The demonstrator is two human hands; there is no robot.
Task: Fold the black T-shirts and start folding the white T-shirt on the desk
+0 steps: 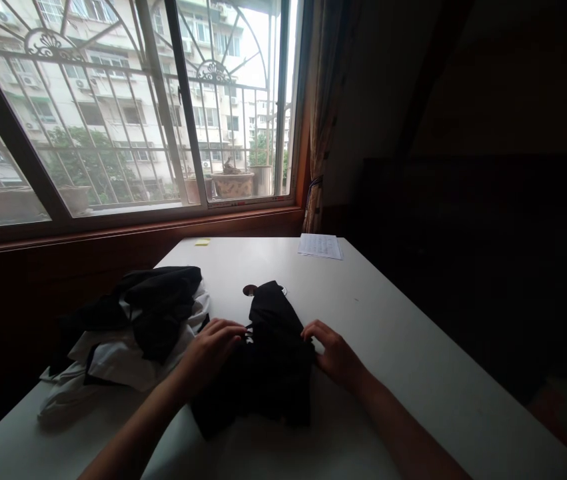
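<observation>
A black garment (273,360) lies bunched on the white table, its narrower part pointing away from me. At its left edge, my left hand (217,343) is closed on the cloth, fingertips beside a small pale detail. My right hand (333,350) pinches the fabric at the right edge. Just beyond the garment's far end sits a small dark round object (250,290), with a pale curved rim of something showing to the right of that end.
To the left is a heap of black and white clothes (148,327). Printed papers (320,246) and a yellow slip (202,242) lie at the far edge of the table (393,333). Behind stand a barred window (128,120) and a curtain (320,127).
</observation>
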